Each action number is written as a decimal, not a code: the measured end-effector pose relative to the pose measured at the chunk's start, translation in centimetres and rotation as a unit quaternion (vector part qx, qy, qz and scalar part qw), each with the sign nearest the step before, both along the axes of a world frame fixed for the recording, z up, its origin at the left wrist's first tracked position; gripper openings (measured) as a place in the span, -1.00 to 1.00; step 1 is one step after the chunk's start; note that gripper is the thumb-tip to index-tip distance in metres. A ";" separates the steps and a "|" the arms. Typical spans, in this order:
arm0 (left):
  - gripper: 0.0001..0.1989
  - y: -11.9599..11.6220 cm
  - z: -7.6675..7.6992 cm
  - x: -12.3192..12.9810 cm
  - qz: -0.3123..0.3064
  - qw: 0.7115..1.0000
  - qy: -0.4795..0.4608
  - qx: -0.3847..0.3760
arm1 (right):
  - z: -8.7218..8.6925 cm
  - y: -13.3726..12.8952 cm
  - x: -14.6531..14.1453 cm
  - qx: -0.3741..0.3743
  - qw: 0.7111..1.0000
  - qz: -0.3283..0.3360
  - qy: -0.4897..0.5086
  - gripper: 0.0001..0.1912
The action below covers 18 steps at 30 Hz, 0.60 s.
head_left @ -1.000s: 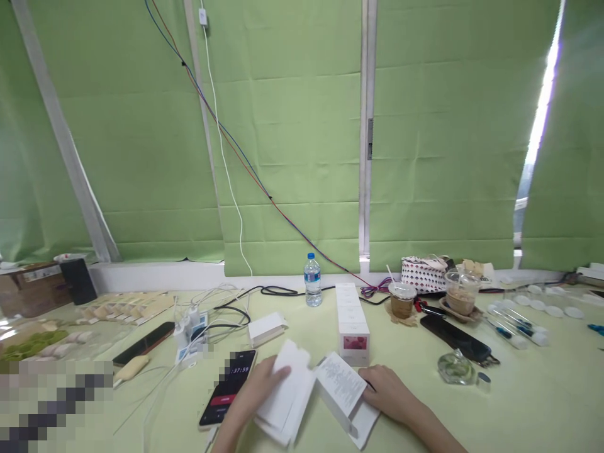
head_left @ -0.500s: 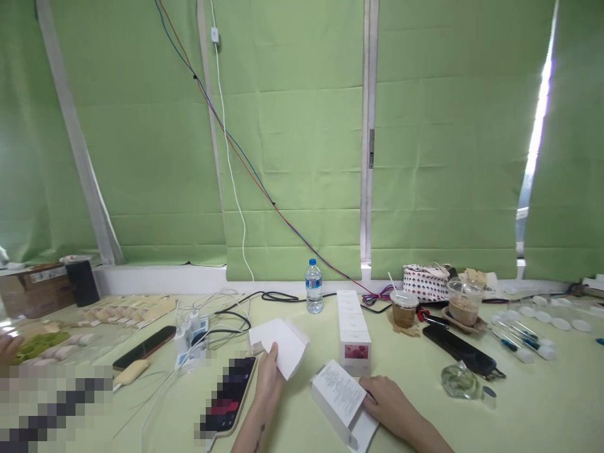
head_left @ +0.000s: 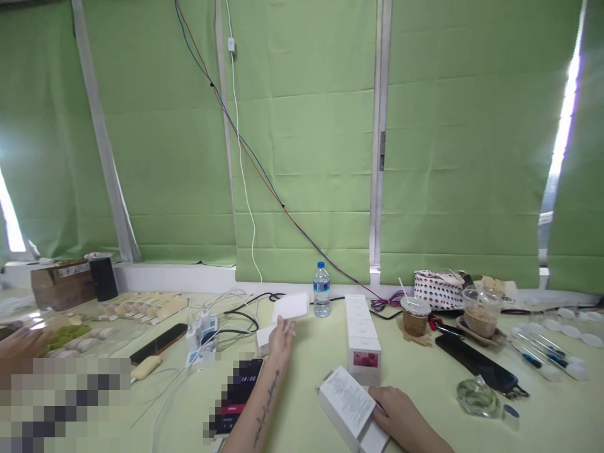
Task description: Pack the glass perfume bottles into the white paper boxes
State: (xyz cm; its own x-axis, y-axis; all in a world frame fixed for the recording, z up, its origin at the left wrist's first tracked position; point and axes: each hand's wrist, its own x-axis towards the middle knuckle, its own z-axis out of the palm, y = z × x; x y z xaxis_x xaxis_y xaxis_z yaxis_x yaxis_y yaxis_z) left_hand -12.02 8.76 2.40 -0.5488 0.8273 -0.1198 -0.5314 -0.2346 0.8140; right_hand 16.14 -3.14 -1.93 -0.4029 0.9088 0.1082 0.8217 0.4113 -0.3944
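Note:
My left hand reaches forward with its fingers apart, just at the near edge of a folded white cardboard piece. Whether a fingertip still touches that piece is hard to tell. A second white cardboard piece lies left of the hand, partly behind it. My right hand is closed on the right side of a white carton with grey printed text, tilted on the table; some of its fingers are hidden. Just beyond stands a row of white cartons, the front one bearing a red picture.
A phone lies beside my left forearm. Around are a water bottle, a power strip with cables, drink cups, a black phone and a glass bottle. Another person's hand is at far left.
My left hand has moved forward and its fingers have come apart; the white cardboard it held is now farther back. My right hand stays on the carton. The view has shifted left.

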 end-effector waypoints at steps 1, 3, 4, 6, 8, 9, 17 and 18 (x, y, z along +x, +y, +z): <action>-0.69 0.4 0.1 -0.2 -0.002 0.998 0.055 -0.009 | -0.1 0.1 0.0 0.001 1.000 0.001 -0.001 -0.73; -0.73 0.3 0.0 -0.6 -0.005 0.982 0.185 -0.033 | -0.3 0.3 0.0 0.002 1.000 0.001 -0.004 -0.73; -0.75 -0.1 -0.3 -0.6 -0.005 0.968 0.249 -0.041 | -0.4 0.3 0.0 0.004 1.000 0.002 -0.006 -0.73; -0.73 -1.4 -1.2 -0.5 0.001 0.927 0.371 -0.054 | -0.5 0.3 0.0 0.004 1.000 0.004 -0.010 -0.73; -0.68 -2.9 -1.9 -0.3 0.015 0.877 0.475 -0.066 | -0.5 0.2 0.0 0.004 1.000 0.003 -0.014 -0.73; -0.67 -3.5 -2.1 -0.3 0.023 0.852 0.519 -0.073 | -0.5 0.1 0.0 0.003 1.000 0.001 -0.016 -0.74; -0.61 -4.5 -1.6 -1.0 0.003 0.695 0.707 -0.127 | -0.6 0.2 0.3 0.001 1.000 0.011 0.004 -0.75; -0.63 -4.5 -1.6 -0.8 -0.011 0.684 0.718 -0.126 | -0.7 0.3 0.3 0.001 1.000 0.012 0.002 -0.75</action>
